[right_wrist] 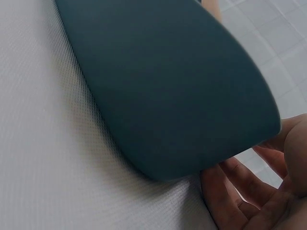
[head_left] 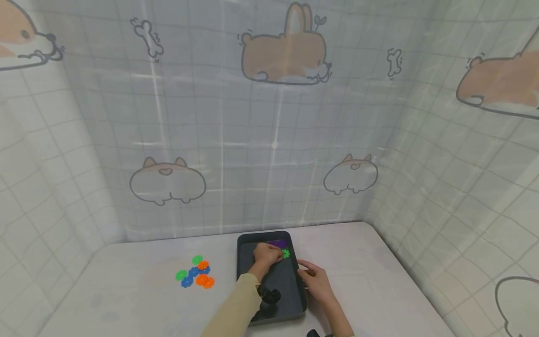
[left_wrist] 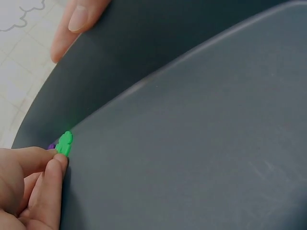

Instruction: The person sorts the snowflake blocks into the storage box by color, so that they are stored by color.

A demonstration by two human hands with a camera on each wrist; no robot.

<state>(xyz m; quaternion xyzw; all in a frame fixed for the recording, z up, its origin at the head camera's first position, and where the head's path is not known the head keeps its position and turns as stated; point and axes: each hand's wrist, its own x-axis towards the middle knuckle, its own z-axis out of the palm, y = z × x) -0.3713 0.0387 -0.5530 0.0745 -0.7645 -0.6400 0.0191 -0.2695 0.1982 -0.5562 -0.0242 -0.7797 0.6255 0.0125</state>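
Inside the tray (head_left: 290,296), far right: green disc (head_left: 286,253) in pinch

From my remote post I have the left hand (head_left: 267,254) nearly closed, thumb and fingers pinching the disc just beside something purple (head_left: 279,243). The right hand (head_left: 317,283) holds the tray's rim, fingers bent. I judge the disc light, stiff, slightly slippery; its notched edge offers best purchase. No legible labels or writing noted.

The dark grey, oblong tray (head_left: 289,292) has the right hand (head_left: 317,282) touching its right side. Within the tray's far right corner, the left hand (head_left: 267,254) pinches a bright green flower-shaped piece (head_left: 286,253), near the purple pieces (head_left: 279,244).
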